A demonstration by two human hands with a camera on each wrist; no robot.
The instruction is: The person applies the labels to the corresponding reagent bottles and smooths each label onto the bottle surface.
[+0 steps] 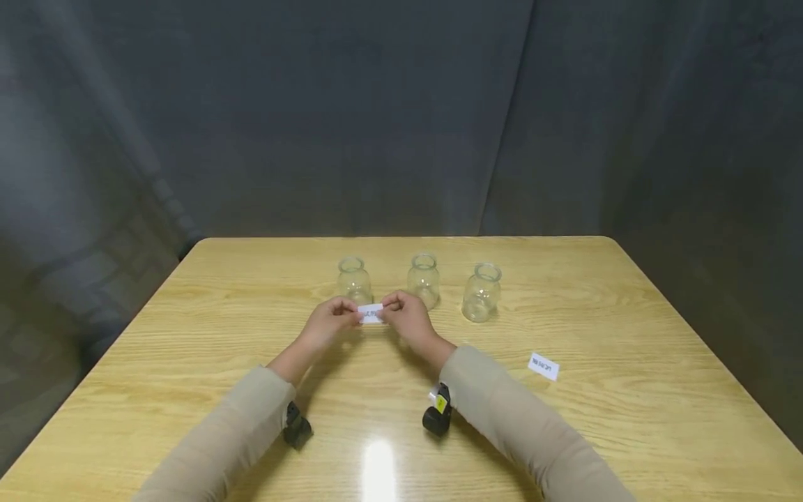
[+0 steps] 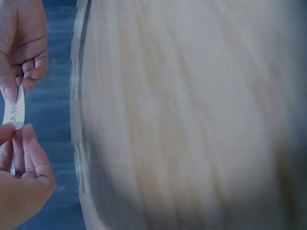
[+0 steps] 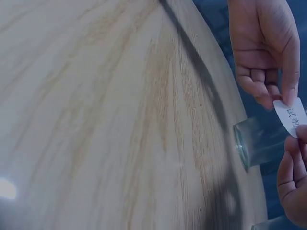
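Both hands hold a small white paper label (image 1: 371,313) with dark handwriting, stretched between them above the table. My left hand (image 1: 326,322) pinches its left end between thumb and fingers. At the other end, my right hand (image 1: 409,321) does the same. The label (image 3: 289,116) looks slightly bowed in the right wrist view. Just behind the hands stand three clear glass jars without lids: a left jar (image 1: 354,279), a middle jar (image 1: 424,277) and a right jar (image 1: 482,298). The hands partly cover the lower parts of the left and middle jars.
A second white label (image 1: 543,366) with writing lies flat on the wooden table (image 1: 188,348), right of my right forearm. Dark grey curtains (image 1: 351,125) hang behind the table's far edge. A bright light reflection shows near the front.
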